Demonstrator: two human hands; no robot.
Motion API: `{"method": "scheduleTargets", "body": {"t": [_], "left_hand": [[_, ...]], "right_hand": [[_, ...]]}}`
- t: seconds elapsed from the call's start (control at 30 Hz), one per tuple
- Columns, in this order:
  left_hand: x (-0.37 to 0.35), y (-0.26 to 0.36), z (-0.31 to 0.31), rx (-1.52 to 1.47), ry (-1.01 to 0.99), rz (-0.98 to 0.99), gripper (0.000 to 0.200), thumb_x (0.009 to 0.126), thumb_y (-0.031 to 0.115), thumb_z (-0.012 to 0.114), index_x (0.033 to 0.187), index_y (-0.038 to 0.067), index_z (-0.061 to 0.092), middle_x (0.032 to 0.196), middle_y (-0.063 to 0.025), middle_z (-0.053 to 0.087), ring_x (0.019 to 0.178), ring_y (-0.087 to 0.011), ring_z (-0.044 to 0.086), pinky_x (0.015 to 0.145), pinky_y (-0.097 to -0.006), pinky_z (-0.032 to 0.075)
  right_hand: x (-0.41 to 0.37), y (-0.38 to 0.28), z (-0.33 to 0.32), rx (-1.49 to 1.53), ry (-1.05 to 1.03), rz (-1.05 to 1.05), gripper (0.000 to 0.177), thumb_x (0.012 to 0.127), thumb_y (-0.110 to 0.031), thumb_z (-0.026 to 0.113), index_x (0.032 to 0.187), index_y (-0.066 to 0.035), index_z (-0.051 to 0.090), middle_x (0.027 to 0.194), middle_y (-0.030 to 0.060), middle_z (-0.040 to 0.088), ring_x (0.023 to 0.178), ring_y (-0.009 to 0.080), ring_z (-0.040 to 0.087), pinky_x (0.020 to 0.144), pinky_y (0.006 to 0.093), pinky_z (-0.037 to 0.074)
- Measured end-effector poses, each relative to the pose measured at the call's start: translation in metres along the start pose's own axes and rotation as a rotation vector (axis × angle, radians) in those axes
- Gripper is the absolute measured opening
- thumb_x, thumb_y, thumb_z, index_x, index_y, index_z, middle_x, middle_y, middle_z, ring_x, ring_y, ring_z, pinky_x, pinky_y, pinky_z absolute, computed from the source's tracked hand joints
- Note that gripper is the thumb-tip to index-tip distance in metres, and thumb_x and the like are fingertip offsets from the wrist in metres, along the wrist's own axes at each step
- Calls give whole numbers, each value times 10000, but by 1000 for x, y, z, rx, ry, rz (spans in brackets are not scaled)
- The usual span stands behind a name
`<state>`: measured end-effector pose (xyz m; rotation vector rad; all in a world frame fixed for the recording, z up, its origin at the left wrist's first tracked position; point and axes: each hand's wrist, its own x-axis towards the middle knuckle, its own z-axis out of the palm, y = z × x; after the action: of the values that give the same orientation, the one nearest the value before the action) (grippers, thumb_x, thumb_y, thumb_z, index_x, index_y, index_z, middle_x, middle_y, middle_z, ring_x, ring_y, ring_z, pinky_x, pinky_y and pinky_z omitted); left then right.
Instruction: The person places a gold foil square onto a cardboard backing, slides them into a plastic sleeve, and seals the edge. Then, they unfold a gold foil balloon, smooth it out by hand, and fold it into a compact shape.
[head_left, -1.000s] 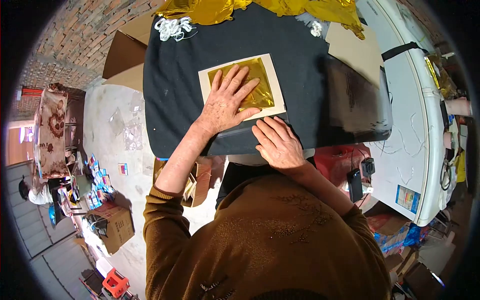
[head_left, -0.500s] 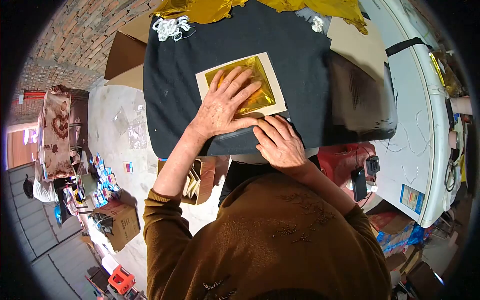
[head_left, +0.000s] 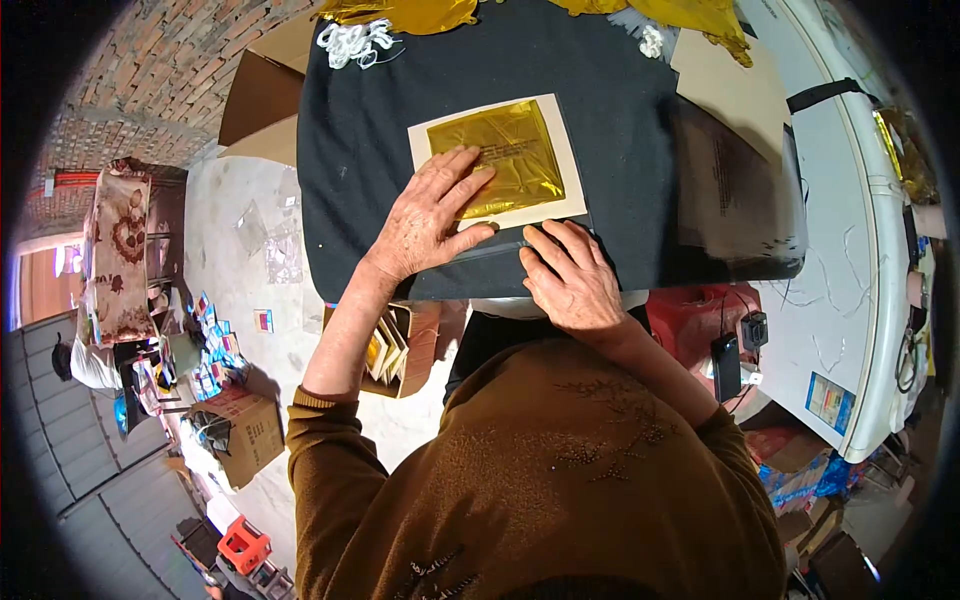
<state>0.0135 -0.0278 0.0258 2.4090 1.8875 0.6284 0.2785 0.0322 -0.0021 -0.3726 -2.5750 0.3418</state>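
Note:
On the black cloth (head_left: pixel 370 130) lies a cream board (head_left: pixel 570 178) with a shiny gold sheet (head_left: pixel 510 150) on top of it. My left hand (head_left: pixel 425 218) rests with its fingers on the lower left part of the gold sheet, its thumb apart and over the board's lower edge. Just below the board's lower right edge, my right hand (head_left: pixel 570 275) lies on the black cloth with its fingers stretched and slightly bent. Nothing shows in either hand. Faint print shows on the gold sheet.
White string (head_left: pixel 355 44) and more gold sheets (head_left: pixel 410 14) lie at the far side. A brown carton (head_left: pixel 262 105) stands beyond the left edge. Right of the cloth is a white surface (head_left: pixel 835 290). A black phone (head_left: pixel 726 367) sits below right.
My left hand has slid down and left over the gold sheet, uncovering its middle and upper part. My right hand has moved slightly apart from the left thumb. The view has shifted a little.

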Motion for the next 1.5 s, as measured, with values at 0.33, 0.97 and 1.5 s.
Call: {"method": "scheduleTargets", "body": {"t": [0.33, 0.97, 1.5], "left_hand": [[-5, 2, 0, 108, -107, 15, 565, 1049, 431, 516, 1532, 140, 489, 1627, -157, 376, 1516, -363, 321, 1253, -485, 278], [4, 23, 11, 70, -80, 94, 562, 1010, 468, 550, 1515, 223, 519, 1623, -109, 388, 1516, -338, 333, 1254, -525, 267], [-1, 25, 13, -4, -64, 32, 534, 1024, 396, 569, 1504, 168, 524, 1604, -115, 415, 1521, -307, 332, 1272, -512, 235]], "right_hand": [[0, 0, 0, -21, 3, -16, 359, 832, -235, 777, 1117, -42, 674, 1347, 119, 591, 1324, 313, 475, 1133, 509, 414], [-2, 4, 0, 32, 35, -54, 292, 839, -183, 758, 1072, -24, 683, 1288, 135, 615, 1293, 309, 509, 1162, 531, 384], [35, 20, -30, -76, 131, 63, 328, 845, -90, 721, 1152, -10, 637, 1169, 111, 599, 1149, 296, 562, 1001, 464, 443]]}}
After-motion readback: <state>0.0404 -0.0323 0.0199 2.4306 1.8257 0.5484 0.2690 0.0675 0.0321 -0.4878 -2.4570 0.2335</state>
